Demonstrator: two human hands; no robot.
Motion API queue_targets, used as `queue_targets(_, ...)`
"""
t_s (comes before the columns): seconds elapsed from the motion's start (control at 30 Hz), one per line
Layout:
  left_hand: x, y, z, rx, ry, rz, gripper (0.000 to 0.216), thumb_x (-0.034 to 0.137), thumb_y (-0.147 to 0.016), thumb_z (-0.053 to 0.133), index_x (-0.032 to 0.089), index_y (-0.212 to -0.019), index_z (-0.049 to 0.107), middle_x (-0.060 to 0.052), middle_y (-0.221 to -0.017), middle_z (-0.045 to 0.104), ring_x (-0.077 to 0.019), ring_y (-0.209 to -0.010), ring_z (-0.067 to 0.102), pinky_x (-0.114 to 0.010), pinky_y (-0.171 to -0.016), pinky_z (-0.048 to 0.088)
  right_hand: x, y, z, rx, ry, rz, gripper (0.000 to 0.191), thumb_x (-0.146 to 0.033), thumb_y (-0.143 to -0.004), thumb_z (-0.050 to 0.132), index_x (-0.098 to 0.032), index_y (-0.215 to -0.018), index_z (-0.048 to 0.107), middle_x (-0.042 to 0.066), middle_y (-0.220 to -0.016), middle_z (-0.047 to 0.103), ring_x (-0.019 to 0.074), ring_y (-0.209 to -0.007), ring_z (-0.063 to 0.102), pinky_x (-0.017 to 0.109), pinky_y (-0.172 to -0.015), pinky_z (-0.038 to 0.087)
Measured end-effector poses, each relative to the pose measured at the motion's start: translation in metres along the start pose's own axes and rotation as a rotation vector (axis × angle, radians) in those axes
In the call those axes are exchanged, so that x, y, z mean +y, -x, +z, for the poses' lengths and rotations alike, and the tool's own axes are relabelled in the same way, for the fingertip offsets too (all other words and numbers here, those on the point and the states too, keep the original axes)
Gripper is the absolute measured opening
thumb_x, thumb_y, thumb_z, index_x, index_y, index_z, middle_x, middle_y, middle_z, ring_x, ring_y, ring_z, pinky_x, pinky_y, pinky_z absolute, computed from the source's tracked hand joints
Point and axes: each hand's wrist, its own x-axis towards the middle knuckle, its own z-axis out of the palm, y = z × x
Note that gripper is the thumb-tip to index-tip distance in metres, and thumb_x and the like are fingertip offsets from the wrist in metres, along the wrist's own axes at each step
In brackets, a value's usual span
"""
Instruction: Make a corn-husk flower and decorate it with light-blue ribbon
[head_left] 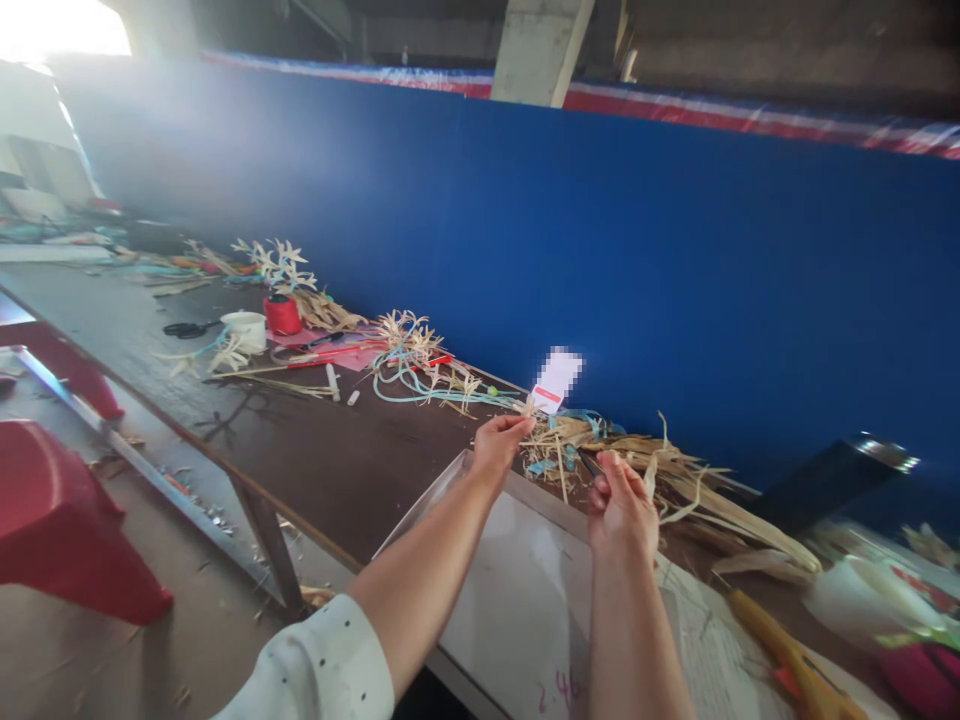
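Observation:
My left hand pinches a small pale piece of dried husk between thumb and fingertips. My right hand is closed around a slim dark tool; only its tip shows, so I cannot tell its kind. Both hands hover above a white board on the table's near side. Just beyond them lies a heap of dried husk strips with light-blue scraps. A white card, partly blurred out, stands against the blue partition behind my left hand.
Husk flowers on light-blue stems lie along the dark table. Farther left are a red thread spool, a white cup and black scissors. A yellow-handled tool lies right. A red stool stands left.

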Motion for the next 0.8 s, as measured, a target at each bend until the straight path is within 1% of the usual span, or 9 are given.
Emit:
queue_targets(0.17,0.0054,0.0031,0.0006,0.006,0.003,-0.024,0.036,0.038,-0.052,0.076,0.011,-0.073,0.066,0.004,-0.049,0.049,-0.0026,-0.042,0.036,-0.018,-0.044,0.027,-0.0002,0.0053,0.0042,-0.082,0.033,-0.016,0.028,-0.032,-0.055,0.079,-0.016,-0.073,0.065,0.002,-0.076,0.066,0.0007,-0.043,0.038,0.012,-0.033,0.025)
queue_targets(0.33,0.0059,0.0031,0.0009,0.0,0.004,-0.026,0.038,0.038,-0.051,0.076,0.011,-0.075,0.068,0.004,-0.049,0.049,-0.0027,-0.043,0.036,-0.019,-0.045,0.027,-0.0016,0.0083,0.0066,-0.096,0.043,0.009,0.025,-0.031,-0.058,0.077,-0.016,-0.075,0.067,0.003,-0.082,0.066,-0.0004,-0.042,0.037,0.011,-0.032,0.024)
queue_targets(0.53,0.0065,0.0035,0.0023,-0.001,-0.022,-0.018,0.036,0.038,-0.051,0.075,0.011,-0.074,0.069,0.002,-0.051,0.053,-0.0029,-0.043,0.035,-0.02,-0.045,0.027,-0.0008,0.009,0.0071,-0.115,0.042,0.07,0.022,-0.03,-0.059,0.077,-0.016,-0.071,0.066,0.004,-0.079,0.066,-0.0003,-0.043,0.035,0.01,-0.033,0.024)
queue_targets(0.67,0.0042,0.0032,0.0025,-0.001,-0.065,0.011,0.034,0.037,-0.051,0.075,0.012,-0.073,0.07,0.0,-0.057,0.059,-0.005,-0.048,0.043,-0.021,-0.052,0.034,0.0012,0.0079,0.0071,-0.132,0.021,0.108,0.021,-0.03,-0.059,0.076,-0.017,-0.072,0.066,0.003,-0.077,0.065,0.0004,-0.044,0.036,0.01,-0.033,0.024)
queue_targets(0.8,0.0018,0.0038,0.002,-0.028,-0.116,0.061,0.031,0.037,-0.055,0.073,0.013,-0.074,0.071,-0.001,-0.061,0.062,-0.0082,-0.055,0.05,-0.021,-0.057,0.038,0.0042,0.0082,0.0059,-0.177,0.039,0.154,0.023,-0.034,-0.061,0.075,-0.018,-0.076,0.067,0.003,-0.08,0.065,0.0015,-0.046,0.039,0.011,-0.034,0.026)
